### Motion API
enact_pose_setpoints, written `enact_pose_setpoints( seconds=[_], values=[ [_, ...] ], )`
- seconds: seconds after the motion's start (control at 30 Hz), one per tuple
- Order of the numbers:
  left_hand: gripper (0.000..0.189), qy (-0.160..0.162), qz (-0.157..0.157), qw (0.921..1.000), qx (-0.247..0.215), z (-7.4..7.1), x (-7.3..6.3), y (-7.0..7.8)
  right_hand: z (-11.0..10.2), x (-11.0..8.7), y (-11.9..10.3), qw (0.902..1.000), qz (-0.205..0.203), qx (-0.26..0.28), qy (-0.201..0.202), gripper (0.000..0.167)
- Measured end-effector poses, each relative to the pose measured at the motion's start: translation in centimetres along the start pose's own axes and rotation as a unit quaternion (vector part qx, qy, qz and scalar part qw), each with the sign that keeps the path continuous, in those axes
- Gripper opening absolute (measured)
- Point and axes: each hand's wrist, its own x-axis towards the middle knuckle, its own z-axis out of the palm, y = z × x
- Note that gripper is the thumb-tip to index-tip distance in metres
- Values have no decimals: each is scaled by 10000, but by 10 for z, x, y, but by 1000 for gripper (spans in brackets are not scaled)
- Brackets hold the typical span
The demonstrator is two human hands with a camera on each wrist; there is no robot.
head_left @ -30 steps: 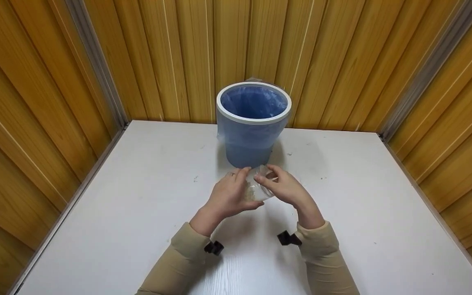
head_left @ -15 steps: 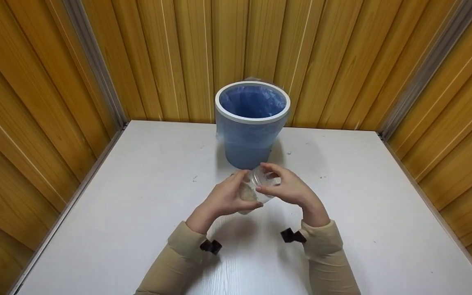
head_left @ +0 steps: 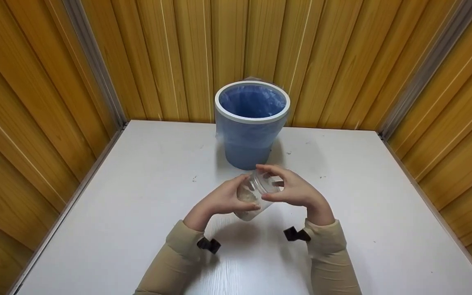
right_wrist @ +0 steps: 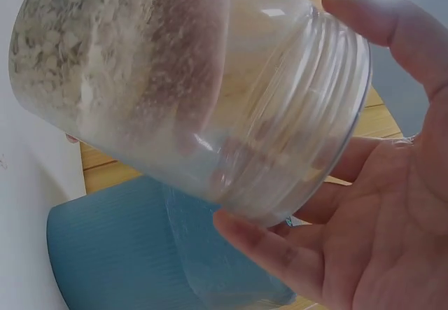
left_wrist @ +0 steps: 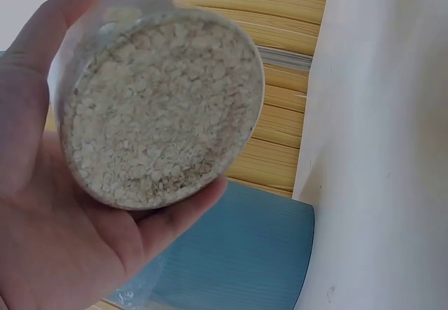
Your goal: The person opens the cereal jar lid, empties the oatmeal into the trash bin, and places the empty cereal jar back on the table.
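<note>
A clear jar point(head_left: 265, 204) is held in the air, tilted, with its threaded end point(right_wrist: 308, 114) up and to the right. Pale flakes point(left_wrist: 164, 114) like oats lie in its lower part and fill the base in the left wrist view. My left hand point(head_left: 223, 198) grips the jar's body, thumb on the near side and fingers round the far side. At the threaded end, my right hand point(head_left: 297, 190) holds the rim between thumb and fingertips, its palm apart from the jar's end.
A blue trash bin point(head_left: 244, 143) with a white rim and a plastic liner stands just beyond the hands. It rests on a white table point(head_left: 158, 184) closed in by wood-look panels point(head_left: 178, 61) at the back and both sides.
More of the jar shows between the hands, and its base has come lower toward me. My right hand has shifted slightly right, its thumb and fingers spread wider round the threaded end.
</note>
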Motion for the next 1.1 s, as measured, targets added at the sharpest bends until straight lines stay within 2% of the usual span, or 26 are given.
enact_pose_setpoints(
  seconds=[0.23, 0.43, 0.93, 1.1],
  values=[
    [82, -186, -69, 9998, -48, -4, -1, 1, -1, 0, 0, 9996, -260, -45, -113, 74],
    [79, -350, -50, 9989, -324, -5, -1, -1, 0, 0, 0, 9987, -473, 51, -206, 76],
    [76, -560, 196, 9968, -534, -8, -1, -5, -3, -2, 3, 9971, -723, 41, -250, 76],
    [74, -638, 260, 9945, -788, -7, -1, -8, -4, -2, 2, 9965, -776, 171, -241, 76]
  ],
)
